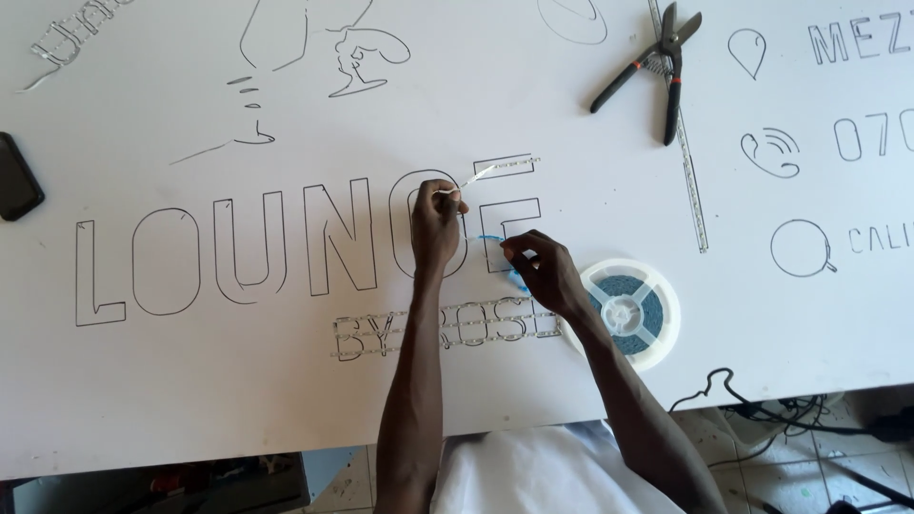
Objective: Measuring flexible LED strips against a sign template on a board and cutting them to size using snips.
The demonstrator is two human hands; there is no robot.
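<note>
1. Left hand (436, 224) pinches a thin white strip (474, 179) over the outlined letters on the white counter (533, 95).
2. Right hand (545, 269) pinches a blue backing film (491, 239) — white reel (624, 312) just beside; black-handled pliers (657, 67) well apart.

A wide white surface (238, 381) fills most of the view, drawn over with outlined letters, icons and line sketches in black. On it lie black pliers (657, 67) with red at the joint, near the far right; a long thin strip (687, 162) running down beside them; a white reel (624, 312) wound with blue tape, near the front edge; a dark phone (17, 179) at the left edge; and narrow strips (447, 333) set along the small lettering beside the reel.
</note>
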